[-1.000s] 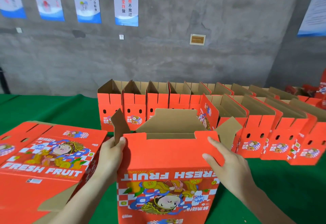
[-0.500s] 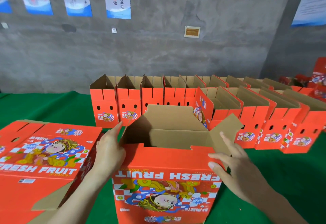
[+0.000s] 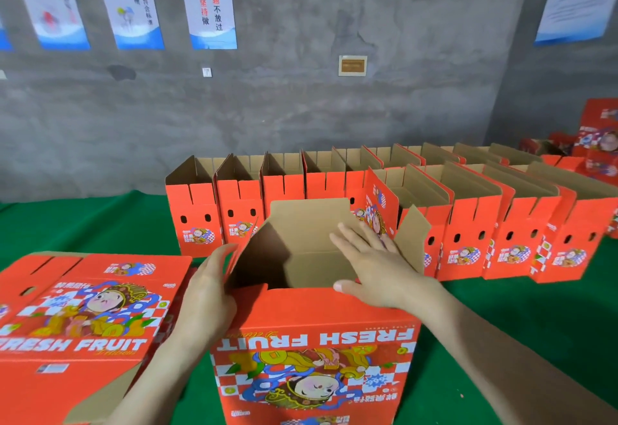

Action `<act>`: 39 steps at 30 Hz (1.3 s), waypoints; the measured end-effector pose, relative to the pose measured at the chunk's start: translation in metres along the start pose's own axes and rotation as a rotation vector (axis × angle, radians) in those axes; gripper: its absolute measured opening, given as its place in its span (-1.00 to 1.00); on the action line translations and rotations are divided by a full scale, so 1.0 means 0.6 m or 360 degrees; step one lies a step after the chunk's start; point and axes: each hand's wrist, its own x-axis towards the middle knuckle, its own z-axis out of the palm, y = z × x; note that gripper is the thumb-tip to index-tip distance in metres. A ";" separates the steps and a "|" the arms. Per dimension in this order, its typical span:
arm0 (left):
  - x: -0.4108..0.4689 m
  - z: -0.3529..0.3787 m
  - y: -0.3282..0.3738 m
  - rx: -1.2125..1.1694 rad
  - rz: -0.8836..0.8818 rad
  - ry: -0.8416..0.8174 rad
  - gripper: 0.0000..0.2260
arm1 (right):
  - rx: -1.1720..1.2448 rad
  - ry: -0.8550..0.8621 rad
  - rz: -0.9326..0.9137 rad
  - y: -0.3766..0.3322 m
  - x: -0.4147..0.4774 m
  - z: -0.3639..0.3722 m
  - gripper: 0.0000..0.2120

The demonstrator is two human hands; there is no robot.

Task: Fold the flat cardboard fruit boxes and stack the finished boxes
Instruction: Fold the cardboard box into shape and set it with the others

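A red "FRESH FRUIT" box (image 3: 311,351) stands opened up in front of me, its print upside down and its brown inside showing. My left hand (image 3: 209,294) lies flat against the box's left side, fingertips at the raised left flap (image 3: 245,247). My right hand (image 3: 378,267) reaches over the near wall into the opening, fingers spread, with the thumb on the near edge. The right flap (image 3: 413,237) stands up beside it. A pile of flat red boxes (image 3: 83,311) lies at my left.
Two rows of folded open-topped red boxes (image 3: 465,224) stand side by side across the green table (image 3: 521,317) behind the one I handle. More red boxes (image 3: 598,143) are piled at the far right. A grey wall with posters (image 3: 210,3) rises behind.
The box opened wider and the far flap went back. My right hand left the near wall's right end and moved up and into the opening. My left hand slid slightly along the left side.
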 end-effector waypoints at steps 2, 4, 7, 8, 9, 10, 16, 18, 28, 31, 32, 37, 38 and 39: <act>-0.001 -0.001 0.002 -0.0032 0.0066 -0.0013 -0.42 | -0.0018 -0.0122 0.0110 0.019 0.009 0.021 -0.22; 0.000 -0.001 0.004 -0.0065 0.0143 -0.0091 -0.40 | 0.0002 -0.0111 0.0130 0.031 0.008 0.036 -0.19; 0.005 0.005 -0.006 0.0057 0.0217 -0.0388 -0.56 | 0.0001 -0.0090 0.0117 0.036 0.004 0.040 -0.18; 0.008 0.006 -0.010 0.0204 0.0180 -0.0543 -0.60 | 0.0004 -0.0085 0.0113 0.036 0.005 0.041 -0.18; 0.013 0.008 -0.014 0.0345 0.0129 -0.0672 -0.60 | 0.0008 -0.0078 0.0105 0.035 0.005 0.041 -0.18; 0.022 0.011 -0.016 0.0453 0.0075 -0.0729 -0.61 | 0.0010 -0.0068 0.0097 0.035 0.006 0.041 -0.19; 0.077 0.027 0.006 0.0565 0.0182 -0.0659 -0.80 | 0.0073 0.0259 0.0028 0.028 -0.005 0.041 -0.28; 0.081 0.035 0.006 0.0388 0.0160 -0.0772 -0.54 | 0.0099 0.0488 -0.0041 0.025 -0.017 0.043 -0.36; 0.087 0.043 0.002 0.0557 0.0012 -0.0828 -0.23 | 0.0341 0.1702 -0.0012 0.042 -0.068 0.063 -0.67; 0.085 0.046 0.006 0.0556 -0.0041 -0.0825 -0.24 | 0.0742 0.1532 0.0231 0.056 -0.069 0.064 -0.12; 0.084 0.046 0.006 0.0562 -0.0047 -0.0823 -0.25 | 0.0938 0.1437 0.0255 0.059 -0.070 0.063 -0.01; 0.080 0.046 0.008 0.0587 -0.0040 -0.0798 -0.26 | 0.1371 0.0925 -0.0004 0.058 -0.070 0.063 -0.38; 0.079 0.046 0.008 0.0583 -0.0044 -0.0798 -0.26 | 0.1236 0.0877 -0.0068 0.057 -0.068 0.065 -0.54; 0.078 0.045 0.008 0.0576 -0.0047 -0.0798 -0.26 | 0.1134 0.0833 -0.0110 0.054 -0.066 0.066 -0.66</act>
